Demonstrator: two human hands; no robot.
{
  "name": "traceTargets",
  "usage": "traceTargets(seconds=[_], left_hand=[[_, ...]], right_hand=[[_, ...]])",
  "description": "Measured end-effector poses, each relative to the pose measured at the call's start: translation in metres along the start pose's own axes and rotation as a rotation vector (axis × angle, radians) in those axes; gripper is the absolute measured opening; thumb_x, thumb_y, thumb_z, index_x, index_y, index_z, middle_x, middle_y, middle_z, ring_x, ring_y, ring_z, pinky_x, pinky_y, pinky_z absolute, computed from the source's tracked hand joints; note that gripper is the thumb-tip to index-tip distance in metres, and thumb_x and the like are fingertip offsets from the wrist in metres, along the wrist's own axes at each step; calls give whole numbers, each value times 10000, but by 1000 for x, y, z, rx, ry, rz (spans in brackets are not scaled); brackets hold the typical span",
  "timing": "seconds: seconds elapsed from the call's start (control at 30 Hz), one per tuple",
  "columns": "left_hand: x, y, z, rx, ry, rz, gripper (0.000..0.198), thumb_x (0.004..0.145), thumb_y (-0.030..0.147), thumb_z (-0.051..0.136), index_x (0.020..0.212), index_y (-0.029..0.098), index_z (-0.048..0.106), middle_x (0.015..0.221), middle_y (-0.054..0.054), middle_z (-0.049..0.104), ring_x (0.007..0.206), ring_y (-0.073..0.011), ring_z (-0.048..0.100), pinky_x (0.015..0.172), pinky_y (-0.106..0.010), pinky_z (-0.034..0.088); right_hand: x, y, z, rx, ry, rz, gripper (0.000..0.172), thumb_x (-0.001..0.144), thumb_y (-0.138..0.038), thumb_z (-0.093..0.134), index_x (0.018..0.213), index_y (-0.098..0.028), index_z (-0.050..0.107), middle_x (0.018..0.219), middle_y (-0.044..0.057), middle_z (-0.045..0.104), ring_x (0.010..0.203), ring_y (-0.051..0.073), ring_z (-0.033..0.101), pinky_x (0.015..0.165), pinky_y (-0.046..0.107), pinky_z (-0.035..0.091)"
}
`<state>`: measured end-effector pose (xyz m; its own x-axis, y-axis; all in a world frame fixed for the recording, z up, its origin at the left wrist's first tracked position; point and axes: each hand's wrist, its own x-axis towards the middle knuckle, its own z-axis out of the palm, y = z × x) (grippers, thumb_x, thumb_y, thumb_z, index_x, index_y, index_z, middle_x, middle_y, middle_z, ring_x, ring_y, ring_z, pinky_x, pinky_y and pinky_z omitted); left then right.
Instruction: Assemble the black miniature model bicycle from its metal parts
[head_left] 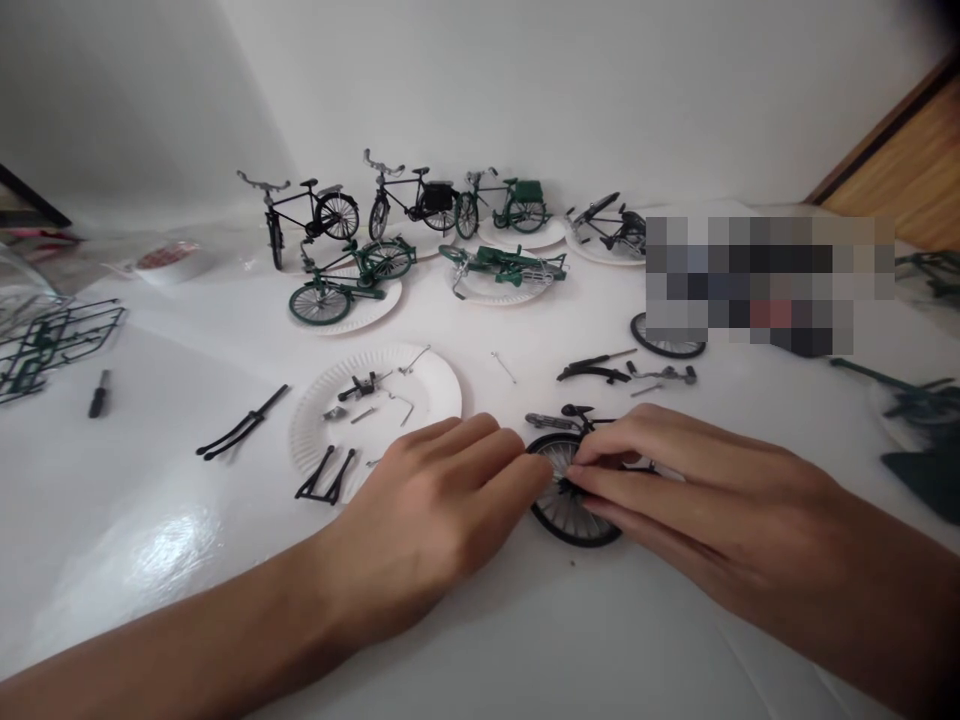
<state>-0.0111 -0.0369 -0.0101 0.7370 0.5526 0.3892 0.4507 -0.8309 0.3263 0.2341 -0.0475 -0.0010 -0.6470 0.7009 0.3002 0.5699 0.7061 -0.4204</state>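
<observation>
A model bicycle wheel [570, 520] with a black tyre and pale spokes is between my two hands, its face towards me. My right hand [697, 490] is closed at the hub, thumb and fingers pinched together there. From the left, my left hand [450, 490] has its fingers curled in against the wheel's rim; its thumb is hidden. Just behind the wheel appear a small black saddle [576, 411] and a grey rear rack [546, 421], partly covered by my right hand. The rest of this model is out of sight behind that hand.
A paper plate [307, 410] carries small metal parts and a black stand [328, 478]. Nearby lie a black fork [244, 425], a screwdriver [99, 394], black mudguards [592, 368] and a loose wheel [667, 337]. Several model bicycles [311, 212] stand or lie at the back. A blurred patch hides the right rear.
</observation>
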Motion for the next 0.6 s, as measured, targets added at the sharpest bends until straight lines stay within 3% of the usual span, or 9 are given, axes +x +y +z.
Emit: traceTargets(seconds=[0.1,0.33,0.5,0.6], left_hand=[[1,0,-2,16,-19,31,333,1038,99,362,1038,60,692,882,-109,670,787,-210,588,639,-342,488],[2,1,-3,96,38,130,321,1019,65,391,1022,8,708,849,-144,695,778,-221,620,650,-360,513],[3,-1,-4,173,60,169,301,1011,67,411,1002,37,710,905,-138,728,816,-230,645,729,-397,518],[3,-4,-15,239,91,144,210,988,71,482,1019,70,689,1023,-122,735,892,-232,652,772,-403,499]], right_hand=[[-1,1,0,2,-81,34,263,998,-208,479,981,-261,736,1031,57,712,931,206,677,754,309,543],[-1,2,1,22,-97,109,261,993,-222,487,1016,-277,741,1038,43,710,917,187,685,746,288,547],[1,3,1,30,-117,69,229,1014,-214,480,1025,-243,706,1070,30,666,953,156,651,780,271,531],[3,1,-1,22,-80,23,184,1017,-230,501,1029,-226,685,1080,32,659,971,154,643,809,269,528]])
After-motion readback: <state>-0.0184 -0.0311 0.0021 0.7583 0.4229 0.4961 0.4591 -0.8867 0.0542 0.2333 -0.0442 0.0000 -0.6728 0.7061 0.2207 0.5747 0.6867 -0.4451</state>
